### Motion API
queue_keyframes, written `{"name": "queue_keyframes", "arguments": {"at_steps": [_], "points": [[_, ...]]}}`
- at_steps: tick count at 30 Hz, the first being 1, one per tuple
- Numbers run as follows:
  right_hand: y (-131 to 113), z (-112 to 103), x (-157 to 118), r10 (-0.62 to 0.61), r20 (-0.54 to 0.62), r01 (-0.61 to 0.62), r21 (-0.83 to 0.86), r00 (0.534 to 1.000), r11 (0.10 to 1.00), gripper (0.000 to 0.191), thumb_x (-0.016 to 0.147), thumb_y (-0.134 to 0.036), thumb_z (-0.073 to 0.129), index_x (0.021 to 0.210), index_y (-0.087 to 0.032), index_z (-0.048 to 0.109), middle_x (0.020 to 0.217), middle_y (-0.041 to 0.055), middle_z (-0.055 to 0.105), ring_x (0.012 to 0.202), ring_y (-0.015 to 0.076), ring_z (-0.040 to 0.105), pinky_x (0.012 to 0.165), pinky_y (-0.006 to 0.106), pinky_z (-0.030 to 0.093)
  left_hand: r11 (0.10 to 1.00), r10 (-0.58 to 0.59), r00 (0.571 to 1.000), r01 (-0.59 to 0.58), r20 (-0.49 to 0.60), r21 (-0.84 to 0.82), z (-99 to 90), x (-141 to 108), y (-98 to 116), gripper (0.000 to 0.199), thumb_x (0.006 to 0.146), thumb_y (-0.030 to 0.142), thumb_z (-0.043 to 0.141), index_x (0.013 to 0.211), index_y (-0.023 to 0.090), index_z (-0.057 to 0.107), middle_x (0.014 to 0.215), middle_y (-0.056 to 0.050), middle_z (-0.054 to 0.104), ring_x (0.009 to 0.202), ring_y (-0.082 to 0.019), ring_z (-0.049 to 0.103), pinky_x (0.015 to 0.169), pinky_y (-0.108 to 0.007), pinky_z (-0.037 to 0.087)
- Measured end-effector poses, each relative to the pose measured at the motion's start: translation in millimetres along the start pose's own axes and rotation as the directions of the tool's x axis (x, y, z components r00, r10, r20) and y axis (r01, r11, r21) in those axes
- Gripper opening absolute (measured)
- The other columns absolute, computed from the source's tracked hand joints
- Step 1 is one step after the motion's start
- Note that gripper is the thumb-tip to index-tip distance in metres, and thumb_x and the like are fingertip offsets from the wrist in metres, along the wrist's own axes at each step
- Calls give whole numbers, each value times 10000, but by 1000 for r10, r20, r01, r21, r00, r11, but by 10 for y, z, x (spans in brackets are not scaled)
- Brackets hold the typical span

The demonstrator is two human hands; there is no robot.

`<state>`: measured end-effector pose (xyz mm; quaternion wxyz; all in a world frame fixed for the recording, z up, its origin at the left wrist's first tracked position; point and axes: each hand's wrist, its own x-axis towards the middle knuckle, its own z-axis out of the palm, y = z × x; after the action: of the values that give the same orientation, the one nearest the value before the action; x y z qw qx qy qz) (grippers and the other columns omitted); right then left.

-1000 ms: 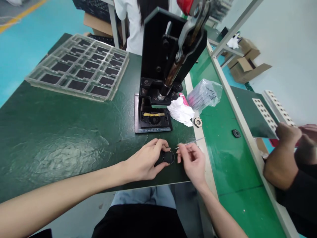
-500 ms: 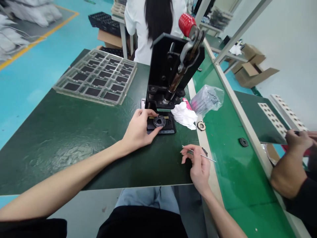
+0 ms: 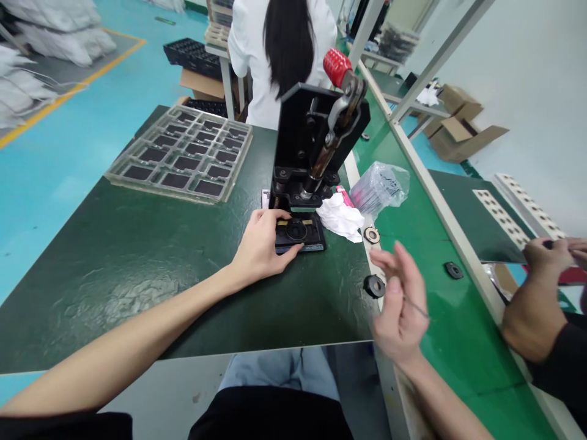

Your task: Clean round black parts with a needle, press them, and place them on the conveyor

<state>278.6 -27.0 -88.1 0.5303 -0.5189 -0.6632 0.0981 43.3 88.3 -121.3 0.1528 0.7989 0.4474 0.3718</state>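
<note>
My left hand rests at the black base plate of a lever press, thumb and fingers apart at its front and rear. Between them a round black ring part lies in the plate's recess. My right hand, smeared by motion, is over the right edge of the table with a thin metal rod in its grip; the rod's tip is hidden or blurred. A black ring-shaped part lies just left of that hand, and a ring part with a copper-coloured face sits farther back.
A clear compartment tray with dark pieces occupies the table's back left. White crumpled tissue and a plastic bag of thin pieces are beside the press. Another black part lies on the green belt. A co-worker's hands are at right.
My right hand has moved right with the rod, uncovering the black part at the table edge. My left fingers have spread off the round part, which now lies in the plate.
</note>
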Motion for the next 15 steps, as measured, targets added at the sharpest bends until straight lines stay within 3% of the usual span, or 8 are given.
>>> {"name": "queue_keyframes", "arguments": {"at_steps": [2, 4, 6, 9, 12, 14, 15], "points": [[-147, -74, 378, -148, 56, 149, -9, 987, 989, 491, 1033, -135, 418, 1448, -332, 590, 1237, 82, 687, 967, 191, 717, 742, 353, 586, 1000, -4, 1000, 5, -31, 13, 36, -25, -5, 477, 835, 342, 740, 1183, 179, 456, 1177, -118, 600, 1129, -313, 519, 980, -497, 503], [-289, -113, 858, -300, 142, 315, -93, 943, 945, 380, 987, -101, 500, 1126, -310, 785, 1032, 43, 737, 854, 171, 706, 719, 339, 559, 999, -37, 996, 40, -80, 28, 76, -43, -18, 524, 802, 353, 779, 1158, 187, 432, 1168, -118, 556, 1112, -317, 496, 962, -507, 505], [-384, -89, 1376, -391, 49, 394, -144, 919, 908, 358, 970, -82, 502, 1001, -262, 810, 885, 28, 747, 835, 160, 694, 760, 333, 537, 995, -86, 988, 91, -129, 39, 115, -47, -44, 638, 733, 378, 848, 1142, 193, 395, 1171, -122, 507, 1090, -319, 482, 936, -519, 517], [-413, 76, 2082, -345, 39, 346, -186, 938, 920, 257, 990, -211, 549, 1101, -163, 776, 930, 40, 749, 887, 133, 692, 708, 265, 477, 990, -130, 972, 137, -195, 20, 163, -17, -104, 812, 616, 383, 931, 1141, 210, 336, 1225, -135, 427, 1168, -346, 460, 941, -545, 528], [-391, 330, 2554, -180, 250, 228, -182, 952, 957, 451, 1005, -506, 554, 917, -117, 765, 796, -2, 678, 790, 77, 639, 656, 221, 425, 989, -136, 968, 122, -212, -80, 178, 31, -174, 901, 549, 350, 962, 1156, 235, 306, 1315, -147, 348, 1332, -385, 388, 945, -526, 556], [-410, 473, 2731, -74, 433, 150, -146, 898, 978, 537, 1016, -575, 516, 823, -123, 732, 705, -42, 612, 711, 43, 597, 644, 192, 437, 985, -131, 974, 105, -186, -140, 166, 54, -227, 914, 537, 391, 967, 1159, 232, 316, 1322, -149, 329, 1365, -407, 369, 962, -552, 560], [-436, 524, 2792, -31, 535, 115, -124, 844, 986, 493, 1057, -511, 477, 862, -132, 723, 739, -59, 627, 717, 18, 592, 666, 167, 450, 982, -134, 978, 109, -162, -154, 159, 63, -265, 903, 544, 435, 963, 1155, 222, 333, 1312, -149, 329, 1354, -417, 379, 994, -591, 544]]}}
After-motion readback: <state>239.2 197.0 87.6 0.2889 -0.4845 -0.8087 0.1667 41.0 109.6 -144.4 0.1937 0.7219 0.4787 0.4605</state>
